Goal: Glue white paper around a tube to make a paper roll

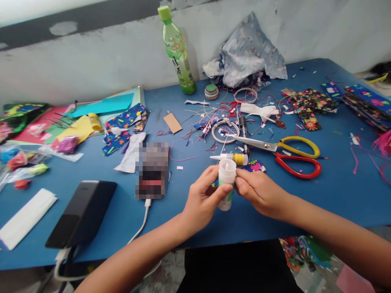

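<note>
A white, translucent glue stick tube (pixel 226 177) with a green label stands upright between my hands, its top uncapped and facing me. My left hand (pixel 204 196) wraps its thumb and fingers around the tube from the left. At the right side of the rim, my right hand (pixel 259 191) has its fingers closed against the tube; its fingertips are partly hidden. Just behind lies a small glue bottle (pixel 238 158) with a yellow label and a pointed nozzle. Large scissors (pixel 262 144) with one yellow and one red handle lie beyond my right hand, blades partly apart.
A green tea bottle (pixel 179 57) stands by the wall, near crumpled fabric (pixel 241 57). Thread scraps, tape rings (pixel 225 131) and a black marker (pixel 243 128) litter the middle. A phone-like device (pixel 152 171) and a black power bank (pixel 88 207) trail white cables at left.
</note>
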A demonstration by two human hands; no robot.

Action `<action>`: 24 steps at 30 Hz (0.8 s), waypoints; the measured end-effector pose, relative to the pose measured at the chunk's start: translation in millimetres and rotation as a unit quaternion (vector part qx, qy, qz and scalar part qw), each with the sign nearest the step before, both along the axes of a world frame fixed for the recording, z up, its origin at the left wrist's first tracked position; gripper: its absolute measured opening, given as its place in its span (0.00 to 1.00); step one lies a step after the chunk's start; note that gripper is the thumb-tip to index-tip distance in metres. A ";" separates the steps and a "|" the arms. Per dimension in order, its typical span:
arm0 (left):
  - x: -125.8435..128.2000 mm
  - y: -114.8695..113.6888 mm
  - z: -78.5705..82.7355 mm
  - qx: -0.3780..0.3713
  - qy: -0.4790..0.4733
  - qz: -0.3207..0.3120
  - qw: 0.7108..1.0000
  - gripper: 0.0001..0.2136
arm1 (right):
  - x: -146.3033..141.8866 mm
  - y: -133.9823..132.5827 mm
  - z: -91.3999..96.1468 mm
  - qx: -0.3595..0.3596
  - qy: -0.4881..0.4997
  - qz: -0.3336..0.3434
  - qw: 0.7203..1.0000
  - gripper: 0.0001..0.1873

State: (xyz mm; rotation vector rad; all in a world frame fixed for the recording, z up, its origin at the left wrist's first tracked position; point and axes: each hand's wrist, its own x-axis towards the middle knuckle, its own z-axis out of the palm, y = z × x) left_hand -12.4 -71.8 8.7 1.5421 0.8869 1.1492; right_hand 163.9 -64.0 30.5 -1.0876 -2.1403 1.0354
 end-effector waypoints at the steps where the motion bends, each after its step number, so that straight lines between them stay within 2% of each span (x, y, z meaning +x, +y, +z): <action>1: 0.0 -0.1 -0.2 -0.001 -0.001 -0.004 1.000 0.12 | 0.1 -0.1 -0.7 0.001 0.005 -0.001 1.000 0.14; 7: -1.8 2.4 -2.2 -0.002 -0.016 -0.028 0.999 0.13 | 0.3 -3.0 4.2 -0.006 0.024 0.008 1.000 0.16; 15: -1.3 1.8 -1.3 0.009 0.003 -0.018 1.000 0.11 | 0.8 -2.9 3.3 -0.010 0.002 0.000 1.000 0.16; 24: -1.8 1.3 2.4 -0.008 -0.025 -0.044 0.999 0.15 | -0.7 -6.3 6.4 0.016 0.026 0.000 1.000 0.17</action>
